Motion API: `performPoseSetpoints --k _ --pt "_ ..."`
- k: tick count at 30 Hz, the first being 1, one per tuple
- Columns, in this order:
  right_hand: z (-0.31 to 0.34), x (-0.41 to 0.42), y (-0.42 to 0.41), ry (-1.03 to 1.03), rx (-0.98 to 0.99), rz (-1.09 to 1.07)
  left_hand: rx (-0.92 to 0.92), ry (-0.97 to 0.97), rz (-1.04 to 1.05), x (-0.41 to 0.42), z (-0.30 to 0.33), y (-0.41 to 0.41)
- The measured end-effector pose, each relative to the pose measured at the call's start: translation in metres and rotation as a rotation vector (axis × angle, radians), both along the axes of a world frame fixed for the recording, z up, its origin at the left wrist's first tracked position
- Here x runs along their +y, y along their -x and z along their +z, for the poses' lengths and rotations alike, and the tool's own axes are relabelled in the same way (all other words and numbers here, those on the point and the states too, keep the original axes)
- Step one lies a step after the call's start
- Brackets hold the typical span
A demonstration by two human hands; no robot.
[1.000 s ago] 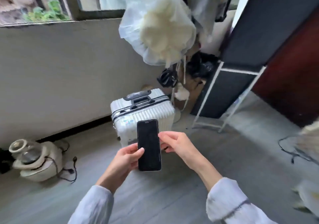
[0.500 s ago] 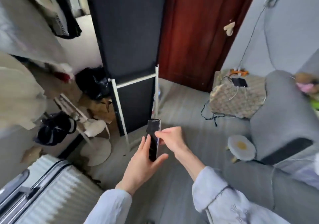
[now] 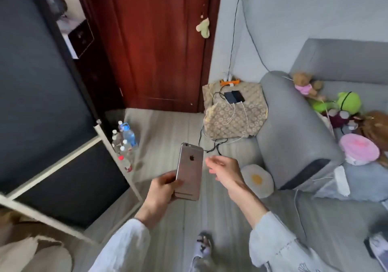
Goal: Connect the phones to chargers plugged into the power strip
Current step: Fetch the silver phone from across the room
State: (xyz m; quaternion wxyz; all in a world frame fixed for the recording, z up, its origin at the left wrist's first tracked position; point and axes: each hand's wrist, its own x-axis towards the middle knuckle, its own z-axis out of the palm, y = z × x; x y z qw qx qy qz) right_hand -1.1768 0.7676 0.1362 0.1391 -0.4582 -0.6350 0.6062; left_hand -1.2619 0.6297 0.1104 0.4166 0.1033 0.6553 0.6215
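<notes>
Phone: rose-gold/grey metal back w/ logo facing camera, screen away, upright w/ slight tilt, lower end gripped in left hand, well short of patterned-cloth surface. Two more phones lie flat side by side on that surface, dark screens up, touching; white charger cables run from their near ends. Orange power strip at surface's far edge, by wall, white plugs in it.

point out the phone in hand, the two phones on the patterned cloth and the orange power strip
phone in hand (image 3: 190, 172), head view, middle of its back
two phones (image 3: 234, 97), head view, where their screens meet
orange power strip (image 3: 230, 81), head view, its top face
</notes>
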Motion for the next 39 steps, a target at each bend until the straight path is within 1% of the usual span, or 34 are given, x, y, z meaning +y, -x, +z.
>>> performPoseSetpoints --k 2,4,8,12,17,21,25,29,33,36,39 --pt "-0.002 0.045 0.014 0.102 0.008 0.072 -0.148 -0.071 -0.01 0.048 -0.002 0.024" --pt "0.0 0.091 0.031 0.163 0.033 0.102 -0.185 -0.076 -0.029 0.095 -0.002 0.047" --pt "0.009 0.176 0.064 0.153 0.042 0.101 -0.101 -0.036 -0.109 0.177 0.0 0.088" --pt "0.012 0.247 0.101 0.12 -0.003 0.18 -0.02 -0.002 -0.141 0.252 0.005 0.132" --pt "0.0 0.339 0.15 0.078 0.006 0.182 -0.004 0.006 -0.189 0.346 -0.003 0.184" --pt "-0.024 0.425 0.197 0.124 0.014 0.15 -0.042 0.022 -0.136 0.433 -0.03 0.236" --pt "-0.034 0.518 0.242 0.203 -0.043 0.047 -0.106 0.081 -0.043 0.521 -0.044 0.295" --pt "-0.039 0.595 0.262 0.223 -0.101 -0.029 -0.219 0.094 0.071 0.592 -0.049 0.33" --pt "-0.062 0.67 0.282 0.23 -0.168 -0.069 -0.255 0.147 0.079 0.65 -0.063 0.355" --pt "-0.088 0.728 0.308 0.207 -0.21 -0.04 -0.259 0.188 0.12 0.686 -0.076 0.374" --pt "-0.121 0.794 0.342 0.155 -0.262 0.063 -0.277 0.206 0.202 0.727 -0.095 0.394"
